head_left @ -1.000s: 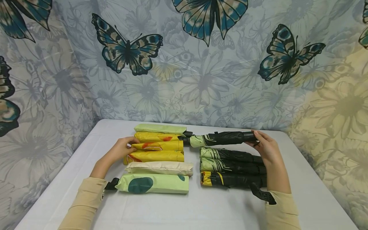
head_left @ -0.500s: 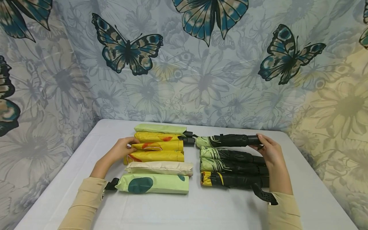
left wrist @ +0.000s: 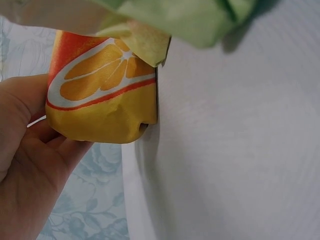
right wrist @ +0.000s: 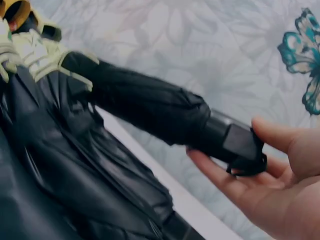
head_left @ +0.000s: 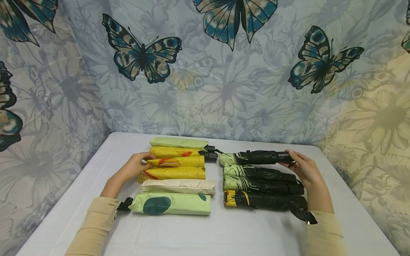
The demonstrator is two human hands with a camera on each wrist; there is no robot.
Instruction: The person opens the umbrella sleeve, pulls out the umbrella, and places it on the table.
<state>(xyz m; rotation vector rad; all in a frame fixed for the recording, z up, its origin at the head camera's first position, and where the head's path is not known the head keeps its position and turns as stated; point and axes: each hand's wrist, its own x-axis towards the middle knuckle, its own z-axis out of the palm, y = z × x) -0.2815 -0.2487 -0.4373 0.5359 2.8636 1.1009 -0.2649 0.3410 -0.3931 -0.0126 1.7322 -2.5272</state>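
Note:
In the head view my left hand [head_left: 136, 167] pinches the left end of a flat yellow umbrella sleeve [head_left: 176, 162] with an orange-slice print. The left wrist view shows its thumb and fingers on either side of that sleeve's end [left wrist: 100, 117]. My right hand [head_left: 307, 170] holds a folded umbrella [head_left: 253, 157], black with a pale green patterned tip, by its black handle. Seen from the right wrist, thumb and fingers pinch the end of the handle [right wrist: 222, 137]. This umbrella lies lengthwise just behind the row of other dark folded umbrellas [head_left: 262, 185].
Behind the held sleeve lie a yellow and a green covered umbrella [head_left: 179, 143], black handles showing. In front are another yellow sleeve [head_left: 179, 173], a cream one [head_left: 179, 186] and a light green one [head_left: 189, 204]. A white cloth covers the table [head_left: 176, 234]; butterfly-print fabric hangs behind.
My right hand has moved right and slightly toward me with the umbrella, whose green tip has drawn away from the black handles at the left group. The left hand stays in place.

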